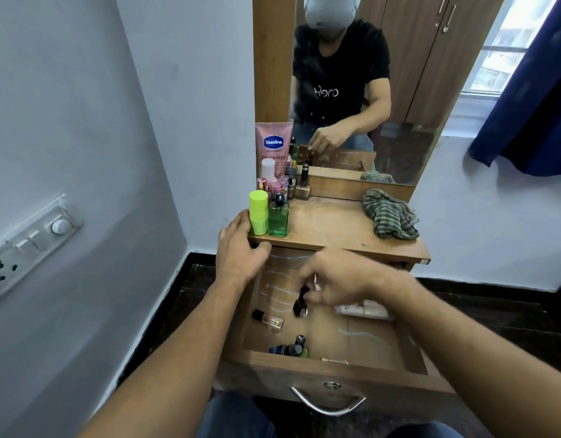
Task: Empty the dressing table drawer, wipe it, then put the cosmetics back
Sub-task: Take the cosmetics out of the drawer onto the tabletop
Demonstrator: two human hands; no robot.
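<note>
Drawer (304, 369) open at 6 o'clock, emptying part done.
Pinching dark bottle (300, 303) in right hand (342, 279) over drawer, likely bound for tabletop (329, 226) at 12; left hand (241, 252), apart at 10, touching lime bottle (258, 213), grip unclear. Cloth (391, 216) parked at 2 for wiping.

Single camera, worn on person's head, wide-angle. Looks forward and down, close above pulled-out brown wooden drawer (304, 374). Light wooden dressing tabletop (329, 226) at mid-frame, tall wood-framed mirror (415, 74) straight ahead, grey wall (83, 121) at left. Frame edges bowed by lens.
</note>
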